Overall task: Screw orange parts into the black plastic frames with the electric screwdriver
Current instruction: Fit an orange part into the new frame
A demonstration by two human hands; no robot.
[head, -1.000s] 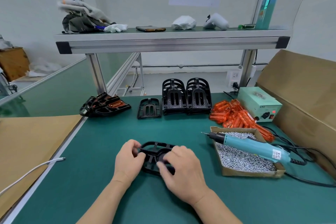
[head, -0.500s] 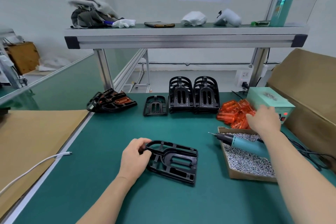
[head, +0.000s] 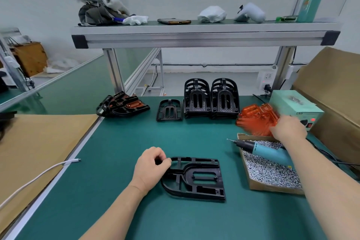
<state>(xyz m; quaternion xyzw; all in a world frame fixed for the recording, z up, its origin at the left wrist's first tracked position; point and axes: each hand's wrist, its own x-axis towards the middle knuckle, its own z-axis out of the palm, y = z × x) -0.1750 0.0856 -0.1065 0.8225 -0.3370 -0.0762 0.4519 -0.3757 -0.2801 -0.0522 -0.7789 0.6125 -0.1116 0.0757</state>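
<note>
A black plastic frame [head: 196, 178] lies flat on the green bench in front of me. My left hand [head: 151, 165] pinches its left rim with curled fingers. My right hand [head: 288, 127] reaches into the pile of orange parts [head: 255, 118] at the right; its fingers are hidden behind the hand and blurred, so its hold is unclear. The blue electric screwdriver [head: 265, 151] rests across a cardboard tray of screws [head: 272, 173], tip pointing left.
Stacks of black frames [head: 211, 98] and a single frame [head: 169, 110] stand at the back. Finished frames with orange inserts [head: 122, 104] lie back left. A green power box [head: 296, 107] sits at the right, cardboard behind it. A white cable [head: 39, 174] crosses the left edge.
My right hand left the black frame and moved right and back to the orange pile. The frame now lies flat, held only by my left hand. The camera tilted closer.
</note>
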